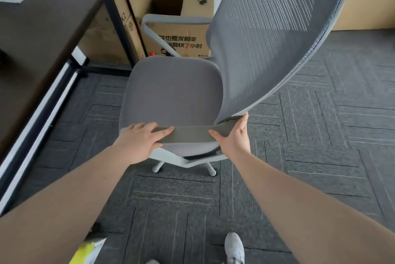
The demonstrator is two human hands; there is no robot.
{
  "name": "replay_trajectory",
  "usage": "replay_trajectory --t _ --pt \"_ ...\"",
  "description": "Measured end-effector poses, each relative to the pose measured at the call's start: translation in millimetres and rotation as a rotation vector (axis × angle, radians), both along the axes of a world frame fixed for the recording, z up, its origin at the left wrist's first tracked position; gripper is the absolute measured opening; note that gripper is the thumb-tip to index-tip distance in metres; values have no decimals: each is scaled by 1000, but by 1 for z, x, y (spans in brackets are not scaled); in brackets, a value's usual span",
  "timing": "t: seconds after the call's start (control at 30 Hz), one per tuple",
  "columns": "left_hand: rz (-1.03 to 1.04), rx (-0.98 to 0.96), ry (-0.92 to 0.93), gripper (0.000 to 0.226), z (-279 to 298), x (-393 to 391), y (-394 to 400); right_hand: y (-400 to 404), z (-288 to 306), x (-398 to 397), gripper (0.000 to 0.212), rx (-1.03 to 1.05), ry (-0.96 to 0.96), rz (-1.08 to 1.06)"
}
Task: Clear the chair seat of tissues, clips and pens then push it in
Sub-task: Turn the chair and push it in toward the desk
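Between the two hands, a grey armrest (191,134) of the chair is gripped at both ends. The left hand (140,142) is closed over the armrest's left end, fingers laid along the top and the thumb tucked beneath, out of sight. The right hand (234,135) is wrapped round the opposite end, where the armrest meets the mesh backrest (273,35); its palm side is hidden. Just beyond the hands, the grey chair seat (173,90) is seen bare, its near edge covered by the armrest. Below the hands, only part of the white chair base (192,162) is visible. The backrest is cut off at the top of the frame. Far beyond the left hand, a dark worktop (40,35) is blurred and cropped. Behind the seat, cardboard boxes (181,39) are partly masked by the far armrest (171,20). Near the forearms, a grey shoe (234,246) and a yellow object (87,252), too cropped to identify, are seen on the carpet (320,135).
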State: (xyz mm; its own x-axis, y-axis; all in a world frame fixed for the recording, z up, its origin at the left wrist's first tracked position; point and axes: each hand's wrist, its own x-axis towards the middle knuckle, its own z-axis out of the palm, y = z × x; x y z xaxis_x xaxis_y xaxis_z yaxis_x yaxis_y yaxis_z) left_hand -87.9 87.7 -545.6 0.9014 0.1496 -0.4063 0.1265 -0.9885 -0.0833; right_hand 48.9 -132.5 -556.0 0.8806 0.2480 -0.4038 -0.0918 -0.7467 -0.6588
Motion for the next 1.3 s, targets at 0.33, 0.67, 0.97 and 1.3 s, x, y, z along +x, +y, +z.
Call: replay_trajectory --t 0.33,0.67,0.97,1.3 --pt "41 19 65 54 15 -75 58 69 -2 -81 115 61 -3 -36" --pt "58 86 45 54 14 -129 112 126 0 -134 114 74 -41 -17" --pt "135 69 -1 55 9 -161 147 171 0 -159 114 22 -62 10" --pt "201 9 -41 57 5 -183 185 209 -14 -193 118 80 -21 -23"
